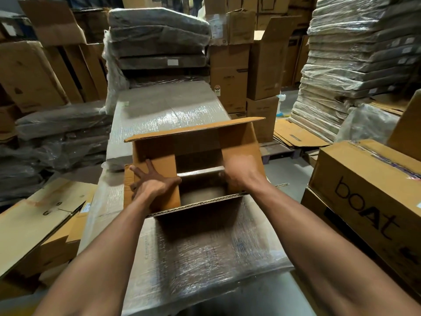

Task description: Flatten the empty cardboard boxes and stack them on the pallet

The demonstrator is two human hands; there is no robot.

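cardboard box [196, 142] open, brown, nothing inside; our left hand [151, 182] lies splayed on a flap, right hand [241, 171] blurred, can't tell its grip.

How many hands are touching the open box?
2. The left hand presses flat on the left inner flap of the open brown cardboard box; the right hand, blurred, is on the right inner flap. No others show.

Dim storeroom: grey floor [289, 169], shrink-wrapped stacks [355, 65] and cartons [230, 71], perhaps reaching the walls.
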